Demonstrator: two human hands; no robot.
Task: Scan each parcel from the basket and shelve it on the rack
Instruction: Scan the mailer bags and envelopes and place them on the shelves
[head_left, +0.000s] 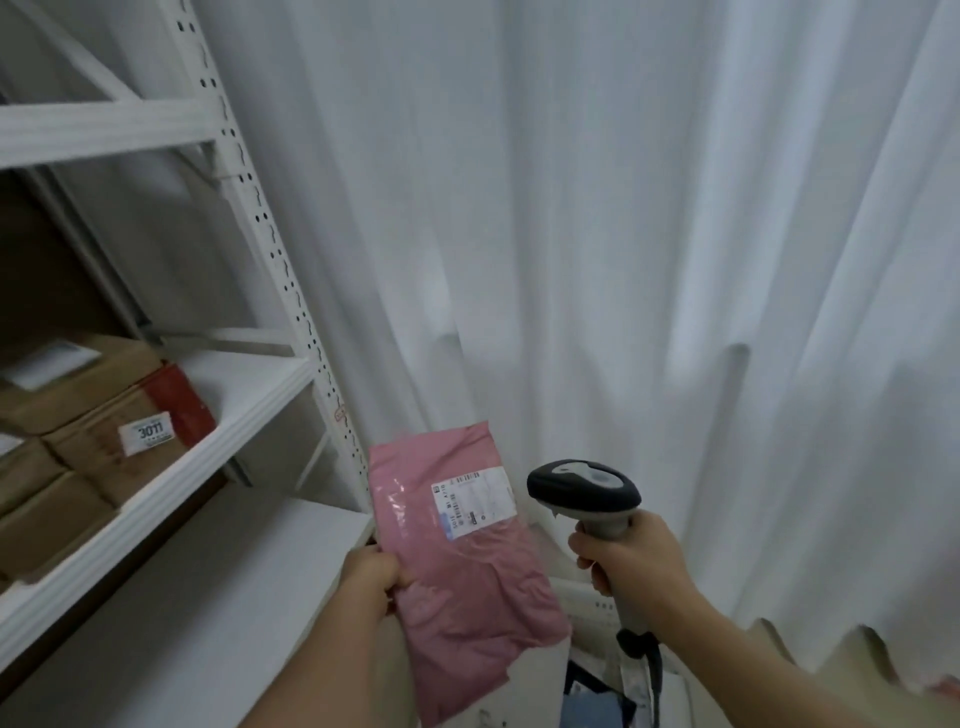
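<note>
while left hand (371, 571) pinches the pink parcel (467, 561) and right hand (631, 561) grips the scanner (584, 488), that crinkly label (475, 500) might misread imo.

Bright, evenly lit indoor view with soft overall blur.

Diffuse, cool white light fills the frame; the curtain (623, 208) across the centre and right is near overexposed, with faint grey fold shadows. The rack (249, 218) at left bends from wide-angle distortion and is smeared. Glare streaks the pink parcel (467, 561). The lower corners are softest.
</note>
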